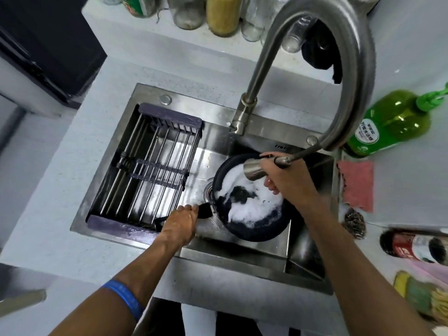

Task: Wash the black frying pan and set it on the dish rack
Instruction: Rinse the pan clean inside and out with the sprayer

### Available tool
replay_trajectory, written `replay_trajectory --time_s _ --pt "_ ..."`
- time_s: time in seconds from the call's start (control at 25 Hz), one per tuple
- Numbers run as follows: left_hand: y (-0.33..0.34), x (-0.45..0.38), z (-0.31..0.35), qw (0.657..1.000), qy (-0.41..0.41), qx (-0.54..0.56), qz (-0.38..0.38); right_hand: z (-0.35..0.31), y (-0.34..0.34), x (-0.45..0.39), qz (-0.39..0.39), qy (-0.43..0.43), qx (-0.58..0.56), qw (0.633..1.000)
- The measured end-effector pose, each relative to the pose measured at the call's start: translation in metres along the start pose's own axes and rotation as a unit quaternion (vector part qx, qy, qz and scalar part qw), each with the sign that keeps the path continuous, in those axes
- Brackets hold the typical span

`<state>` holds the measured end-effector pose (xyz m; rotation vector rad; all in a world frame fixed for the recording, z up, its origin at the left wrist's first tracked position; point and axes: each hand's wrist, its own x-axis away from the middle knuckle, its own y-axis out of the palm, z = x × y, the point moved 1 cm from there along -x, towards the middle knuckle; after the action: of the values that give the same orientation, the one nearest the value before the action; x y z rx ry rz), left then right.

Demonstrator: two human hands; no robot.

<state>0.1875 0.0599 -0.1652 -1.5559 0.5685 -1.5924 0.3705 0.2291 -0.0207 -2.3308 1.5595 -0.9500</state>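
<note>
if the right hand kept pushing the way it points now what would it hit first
The right hand, gripping the spray head, points left and down into the frying pan. It would likely meet the foam in the pan first, though depth is hard to judge from above.

The white surface (72, 190) holds a steel sink (232, 251) mid-frame. At right lie a green bottle (390, 122) and a pink cloth (356, 185). Jars (223, 15) stand along the top.

Left hand (184, 218) in a curled grip, right hand (288, 180) likewise, both arms outstretched.
</note>
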Motion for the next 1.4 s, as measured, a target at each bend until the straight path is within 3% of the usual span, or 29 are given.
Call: replay_trajectory --time_s 0.16,0.6,0.84,1.12,1.32,1.4 --pt "0.002 -0.007 -0.004 0.998 -0.013 0.055 0.005 0.000 -0.001 -0.036 0.019 -0.039 -0.031 0.999" --pt "0.003 -0.009 -0.006 0.994 -0.018 0.106 0.012 0.022 -0.055 -0.051 0.091 -0.087 0.091 0.988" --pt "0.004 -0.010 -0.007 0.994 -0.022 0.103 0.006 0.023 -0.086 -0.049 0.081 -0.102 0.212 0.969" --pt "0.004 -0.009 -0.006 0.996 -0.022 0.085 0.001 0.034 -0.115 -0.033 0.047 -0.020 0.351 0.935" --pt "0.004 -0.007 -0.006 0.997 -0.019 0.080 0.002 0.039 -0.109 -0.011 -0.006 0.008 0.377 0.926" --pt "0.003 -0.008 -0.005 0.997 -0.014 0.072 0.003 0.039 -0.100 -0.002 -0.025 -0.001 0.346 0.938"
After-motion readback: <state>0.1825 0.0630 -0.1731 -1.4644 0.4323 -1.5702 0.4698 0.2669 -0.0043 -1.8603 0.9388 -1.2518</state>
